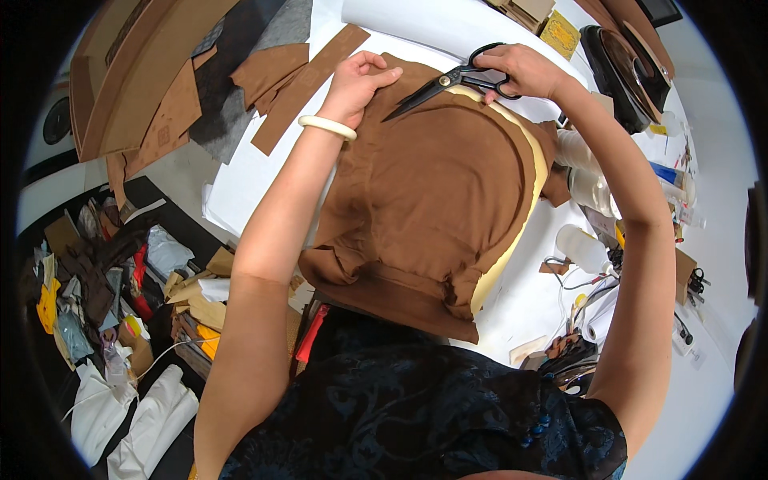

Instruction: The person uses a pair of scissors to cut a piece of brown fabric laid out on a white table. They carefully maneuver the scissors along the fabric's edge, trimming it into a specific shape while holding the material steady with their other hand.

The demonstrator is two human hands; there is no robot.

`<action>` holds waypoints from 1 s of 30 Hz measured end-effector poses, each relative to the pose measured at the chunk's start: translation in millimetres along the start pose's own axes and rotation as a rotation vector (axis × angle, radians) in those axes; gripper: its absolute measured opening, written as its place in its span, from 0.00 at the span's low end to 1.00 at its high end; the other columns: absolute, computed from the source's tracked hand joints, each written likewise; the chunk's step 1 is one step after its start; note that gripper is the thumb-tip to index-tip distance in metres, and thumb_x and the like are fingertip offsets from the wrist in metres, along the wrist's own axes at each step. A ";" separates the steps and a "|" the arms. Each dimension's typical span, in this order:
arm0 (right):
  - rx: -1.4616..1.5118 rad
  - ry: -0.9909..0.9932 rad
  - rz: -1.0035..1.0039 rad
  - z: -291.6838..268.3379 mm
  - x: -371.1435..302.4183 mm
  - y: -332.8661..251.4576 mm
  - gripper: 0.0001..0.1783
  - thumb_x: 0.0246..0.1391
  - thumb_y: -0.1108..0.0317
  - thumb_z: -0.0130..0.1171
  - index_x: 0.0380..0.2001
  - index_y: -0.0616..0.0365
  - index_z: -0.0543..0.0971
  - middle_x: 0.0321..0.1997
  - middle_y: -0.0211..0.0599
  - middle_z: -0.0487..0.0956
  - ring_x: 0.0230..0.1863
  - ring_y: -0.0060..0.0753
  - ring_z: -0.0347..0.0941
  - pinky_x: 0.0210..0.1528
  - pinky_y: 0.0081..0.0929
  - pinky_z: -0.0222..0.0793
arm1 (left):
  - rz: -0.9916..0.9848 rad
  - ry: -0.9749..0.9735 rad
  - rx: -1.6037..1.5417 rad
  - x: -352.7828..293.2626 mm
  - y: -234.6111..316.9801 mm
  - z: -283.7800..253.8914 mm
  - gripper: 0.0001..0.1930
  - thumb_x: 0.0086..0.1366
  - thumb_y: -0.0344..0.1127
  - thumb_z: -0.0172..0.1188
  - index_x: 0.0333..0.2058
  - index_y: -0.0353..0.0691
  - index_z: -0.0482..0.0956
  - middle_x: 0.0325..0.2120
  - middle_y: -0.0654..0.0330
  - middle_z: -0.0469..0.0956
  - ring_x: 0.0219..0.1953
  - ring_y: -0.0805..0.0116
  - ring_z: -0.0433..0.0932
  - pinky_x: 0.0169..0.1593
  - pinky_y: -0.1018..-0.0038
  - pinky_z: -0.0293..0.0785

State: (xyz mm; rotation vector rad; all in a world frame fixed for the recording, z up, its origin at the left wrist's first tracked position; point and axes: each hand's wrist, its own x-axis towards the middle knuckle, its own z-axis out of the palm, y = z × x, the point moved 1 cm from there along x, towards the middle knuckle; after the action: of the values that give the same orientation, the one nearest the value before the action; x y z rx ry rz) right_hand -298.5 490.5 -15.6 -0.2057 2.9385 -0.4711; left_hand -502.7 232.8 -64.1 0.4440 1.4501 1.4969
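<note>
Black-handled scissors (453, 78) are gripped in my right hand (524, 70) at the far side of the table, fingers through the handle loops. Their dark blades point left and toward me, over the brown fabric (432, 176). My left hand (362, 84) pinches the fabric's far left edge between thumb and fingers; a pale bangle (328, 126) circles that wrist. The brown fabric lies wrinkled over a rounded form with a cream-yellow border (534, 172) showing along its right side. Its near edge hangs in folds close to my body.
White paper (240, 188) covers the table. Brown strips (312, 88) lie to the left. On the right are thread spools (582, 152), a white bottle (582, 248), cables and a dark bag (612, 76). A box of assorted scraps (104, 272) sits at lower left.
</note>
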 end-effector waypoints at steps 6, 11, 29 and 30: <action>0.060 -0.077 -0.021 -5.4 16.6 0.9 0.27 0.39 0.78 0.64 0.49 0.59 0.77 0.38 0.48 0.79 0.41 0.61 0.76 0.41 0.50 0.71 | -0.027 0.010 -0.026 3.5 -2.0 -2.1 0.13 0.60 0.26 0.75 0.35 0.41 0.75 0.32 0.68 0.77 0.38 0.78 0.74 0.46 0.78 0.72; 0.016 -0.091 -0.054 -9.8 26.5 6.9 0.27 0.48 0.54 0.74 0.48 0.56 0.78 0.39 0.44 0.80 0.41 0.58 0.77 0.41 0.50 0.72 | -0.052 0.149 -0.020 3.0 -9.2 -9.8 0.16 0.62 0.34 0.75 0.40 0.37 0.76 0.40 0.62 0.77 0.44 0.72 0.75 0.50 0.73 0.74; -0.001 -0.117 -0.282 -20.8 82.1 6.8 0.31 0.35 0.81 0.67 0.49 0.56 0.78 0.45 0.43 0.79 0.47 0.56 0.76 0.47 0.47 0.74 | -0.152 0.141 -0.044 -111.6 -49.4 -40.9 0.07 0.68 0.29 0.68 0.42 0.36 0.80 0.36 0.68 0.81 0.37 0.83 0.76 0.43 0.84 0.73; -0.023 -0.135 -0.279 -23.7 83.7 9.9 0.31 0.35 0.81 0.67 0.50 0.56 0.78 0.45 0.43 0.79 0.48 0.56 0.76 0.47 0.47 0.74 | -0.129 0.137 -0.007 -112.9 -48.8 -40.8 0.07 0.68 0.29 0.68 0.41 0.36 0.80 0.35 0.69 0.81 0.36 0.84 0.75 0.42 0.84 0.72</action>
State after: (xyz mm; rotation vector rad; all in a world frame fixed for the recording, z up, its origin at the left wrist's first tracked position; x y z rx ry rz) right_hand -385.6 493.5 -7.7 -0.6306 2.7943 -0.4401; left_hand -464.5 109.7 -77.8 0.2425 1.5488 1.4515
